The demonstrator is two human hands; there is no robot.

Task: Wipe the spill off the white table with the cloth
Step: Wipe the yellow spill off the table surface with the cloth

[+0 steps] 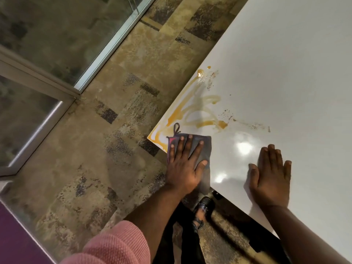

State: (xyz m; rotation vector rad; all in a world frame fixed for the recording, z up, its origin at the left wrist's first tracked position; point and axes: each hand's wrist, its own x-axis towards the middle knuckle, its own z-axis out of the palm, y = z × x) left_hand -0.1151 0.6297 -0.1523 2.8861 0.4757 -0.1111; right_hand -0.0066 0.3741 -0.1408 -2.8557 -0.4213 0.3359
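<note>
head view: left hand [183, 164] flat on cloth [206, 147]

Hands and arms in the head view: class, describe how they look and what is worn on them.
Both hands, the left hand and the right hand, are bare: no gloves, rings or watch visible. The left arm wears a pink textured knit sleeve pushed up, leaving the forearm uncovered. The right forearm shows no sleeve in frame.
</note>
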